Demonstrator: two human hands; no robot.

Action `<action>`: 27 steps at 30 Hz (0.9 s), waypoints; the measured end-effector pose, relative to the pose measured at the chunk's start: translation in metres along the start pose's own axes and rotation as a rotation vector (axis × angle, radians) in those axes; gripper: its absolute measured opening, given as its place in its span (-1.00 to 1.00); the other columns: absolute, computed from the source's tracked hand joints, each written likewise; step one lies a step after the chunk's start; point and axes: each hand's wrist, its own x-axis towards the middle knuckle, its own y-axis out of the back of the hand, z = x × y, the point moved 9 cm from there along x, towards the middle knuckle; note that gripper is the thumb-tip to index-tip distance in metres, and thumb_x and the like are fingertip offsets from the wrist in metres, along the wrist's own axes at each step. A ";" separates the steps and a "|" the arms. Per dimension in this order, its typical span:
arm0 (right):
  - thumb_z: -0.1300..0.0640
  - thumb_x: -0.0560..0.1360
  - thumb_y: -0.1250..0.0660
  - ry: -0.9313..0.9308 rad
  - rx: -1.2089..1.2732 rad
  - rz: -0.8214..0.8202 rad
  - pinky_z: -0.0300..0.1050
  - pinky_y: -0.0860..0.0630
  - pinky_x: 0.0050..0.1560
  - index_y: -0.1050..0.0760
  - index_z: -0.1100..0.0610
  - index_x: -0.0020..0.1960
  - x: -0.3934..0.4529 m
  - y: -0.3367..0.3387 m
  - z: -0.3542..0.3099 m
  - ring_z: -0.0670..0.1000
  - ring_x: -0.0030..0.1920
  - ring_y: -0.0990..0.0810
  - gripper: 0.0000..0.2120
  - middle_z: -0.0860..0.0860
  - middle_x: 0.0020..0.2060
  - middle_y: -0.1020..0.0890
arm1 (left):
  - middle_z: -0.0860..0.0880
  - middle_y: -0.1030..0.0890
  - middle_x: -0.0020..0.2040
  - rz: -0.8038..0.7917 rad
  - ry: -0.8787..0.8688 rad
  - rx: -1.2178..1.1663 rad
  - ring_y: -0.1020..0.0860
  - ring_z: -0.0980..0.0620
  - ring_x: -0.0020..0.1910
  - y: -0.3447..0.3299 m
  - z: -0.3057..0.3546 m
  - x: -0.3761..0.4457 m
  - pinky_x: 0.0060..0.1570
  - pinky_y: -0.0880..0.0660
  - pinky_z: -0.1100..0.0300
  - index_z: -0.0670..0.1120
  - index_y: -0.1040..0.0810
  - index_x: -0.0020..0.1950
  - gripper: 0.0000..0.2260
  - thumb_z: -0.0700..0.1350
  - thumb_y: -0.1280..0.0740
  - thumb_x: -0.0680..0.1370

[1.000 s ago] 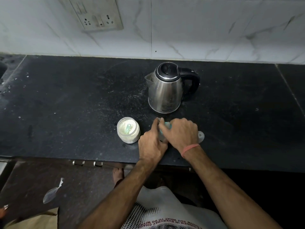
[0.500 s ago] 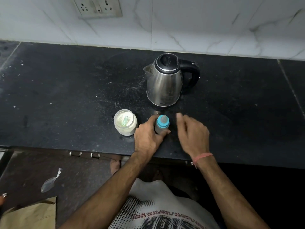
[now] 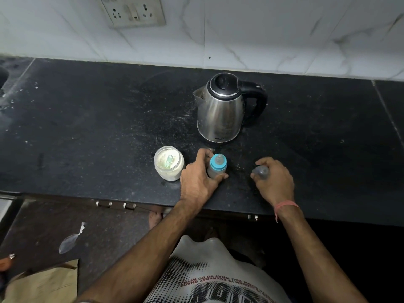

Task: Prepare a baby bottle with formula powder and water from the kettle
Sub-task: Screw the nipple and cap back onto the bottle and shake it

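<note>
A small baby bottle point(image 3: 217, 166) with a blue collar and a clear teat stands upright near the counter's front edge. My left hand point(image 3: 197, 181) is wrapped around its body. My right hand point(image 3: 274, 180) rests on the counter to the right, closed on the bottle's clear cap point(image 3: 260, 171). An open glass jar of white formula powder point(image 3: 168, 163) with a green scoop inside stands just left of the bottle. A steel kettle point(image 3: 220, 110) with a black lid and handle stands behind the bottle, spout to the left.
The black stone counter point(image 3: 87, 119) carries scattered white powder specks. A wall socket plate point(image 3: 133, 10) sits on the white tiled wall at the back. A sink edge point(image 3: 3, 77) shows at the far left. Drawer handles point(image 3: 115, 204) run under the counter's front edge.
My right hand lifted the clear cap off the bottle and carried it to the right, down onto the counter. My left hand stayed on the bottle, whose teat now shows.
</note>
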 end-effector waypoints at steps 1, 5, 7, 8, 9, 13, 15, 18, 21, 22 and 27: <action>0.03 0.53 -0.62 0.008 0.095 0.022 0.00 -0.62 0.22 -0.62 -0.10 0.25 0.000 0.003 -0.002 0.01 0.23 -0.65 -0.66 -0.10 0.16 -0.66 | 0.18 -0.80 0.13 -0.003 -0.001 -0.003 -0.78 0.01 0.19 0.000 0.000 0.000 0.22 -0.69 -0.11 0.22 -0.41 0.26 -0.34 0.17 -0.77 0.37; -0.06 0.57 -0.58 -0.031 0.665 0.042 -0.20 -0.68 0.01 -0.66 -0.09 0.20 -0.008 0.015 -0.030 -0.14 0.05 -0.74 -0.75 -0.12 0.06 -0.75 | 0.19 -0.80 0.14 0.004 0.001 -0.020 -0.78 0.04 0.19 0.001 -0.001 0.000 0.22 -0.70 -0.10 0.21 -0.43 0.26 -0.34 0.16 -0.78 0.37; -0.05 0.62 -0.54 0.004 0.770 0.032 -0.17 -0.73 -0.05 -0.64 -0.05 0.24 -0.012 0.016 -0.050 -0.15 0.04 -0.76 -0.77 -0.07 0.09 -0.77 | 0.19 -0.80 0.14 0.002 -0.003 -0.023 -0.78 0.05 0.19 0.001 -0.001 0.001 0.22 -0.70 -0.09 0.20 -0.43 0.26 -0.34 0.15 -0.78 0.36; -0.04 0.64 -0.52 0.037 0.780 0.021 -0.15 -0.73 -0.06 -0.61 -0.04 0.26 -0.015 0.016 -0.061 -0.13 0.05 -0.77 -0.76 -0.06 0.09 -0.77 | 0.19 -0.80 0.14 -0.001 -0.005 -0.023 -0.78 0.06 0.19 0.001 -0.001 0.001 0.21 -0.70 -0.09 0.20 -0.43 0.26 -0.34 0.15 -0.78 0.36; -0.04 0.65 -0.51 0.074 0.779 0.010 -0.11 -0.74 -0.05 -0.58 -0.04 0.28 -0.018 0.015 -0.071 -0.11 0.05 -0.77 -0.75 -0.05 0.09 -0.77 | 0.19 -0.80 0.14 -0.004 -0.007 -0.024 -0.78 0.06 0.18 0.001 -0.001 0.001 0.20 -0.71 -0.09 0.20 -0.43 0.26 -0.33 0.15 -0.78 0.36; -0.06 0.60 -0.56 0.208 0.697 -0.019 -0.16 -0.72 -0.06 -0.52 -0.01 0.28 -0.031 0.009 -0.097 -0.17 0.06 -0.75 -0.65 -0.08 0.05 -0.76 | 0.19 -0.80 0.07 0.001 -0.015 -0.026 -0.78 0.08 0.05 0.002 0.000 0.000 0.09 -0.72 -0.06 0.19 -0.43 0.27 -0.37 0.20 -0.74 0.39; -0.06 0.56 -0.60 0.261 0.630 -0.019 -0.11 -0.73 -0.04 -0.52 -0.06 0.25 -0.036 0.003 -0.105 -0.17 0.09 -0.73 -0.63 -0.13 0.06 -0.74 | 0.20 -0.78 0.01 0.014 -0.034 -0.035 -0.76 0.10 -0.05 0.003 0.003 -0.002 0.00 -0.71 -0.03 0.18 -0.42 0.27 -0.42 0.24 -0.67 0.43; -0.05 0.51 -0.63 0.390 0.462 0.007 -0.03 -0.70 0.03 -0.56 -0.16 0.24 -0.039 -0.002 -0.117 -0.11 0.15 -0.66 -0.62 -0.25 0.10 -0.68 | 0.25 -0.68 -0.15 0.033 -0.058 -0.044 -0.71 0.11 -0.17 0.005 0.007 -0.004 -0.09 -0.67 0.02 0.16 -0.43 0.28 -0.51 0.24 -0.53 0.47; 0.02 0.50 -0.62 0.531 0.258 0.029 -0.03 -0.62 0.15 -0.62 -0.12 0.26 -0.044 -0.008 -0.128 -0.12 0.16 -0.54 -0.62 -0.27 0.15 -0.66 | 0.18 -0.76 -0.04 0.038 -0.042 -0.038 -0.77 0.02 -0.07 0.003 0.003 -0.003 0.02 -0.72 -0.07 0.18 -0.45 0.31 -0.54 0.09 -0.57 0.51; 0.04 0.51 -0.61 0.556 0.212 0.030 -0.05 -0.59 0.19 -0.62 -0.10 0.28 -0.046 -0.011 -0.129 -0.12 0.18 -0.52 -0.62 -0.25 0.19 -0.66 | 0.16 -0.78 -0.01 0.039 -0.040 -0.034 -0.79 -0.01 -0.03 0.002 0.002 -0.002 0.04 -0.72 -0.09 0.18 -0.45 0.32 -0.53 0.03 -0.60 0.51; 0.08 0.55 -0.56 0.598 0.187 0.018 -0.10 -0.56 0.31 -0.59 -0.09 0.38 -0.046 -0.023 -0.125 -0.09 0.30 -0.56 -0.57 -0.21 0.35 -0.63 | 0.13 -0.79 0.01 0.048 -0.059 -0.040 -0.80 -0.04 0.02 0.000 -0.002 0.000 0.05 -0.72 -0.11 0.16 -0.45 0.32 -0.51 0.00 -0.62 0.51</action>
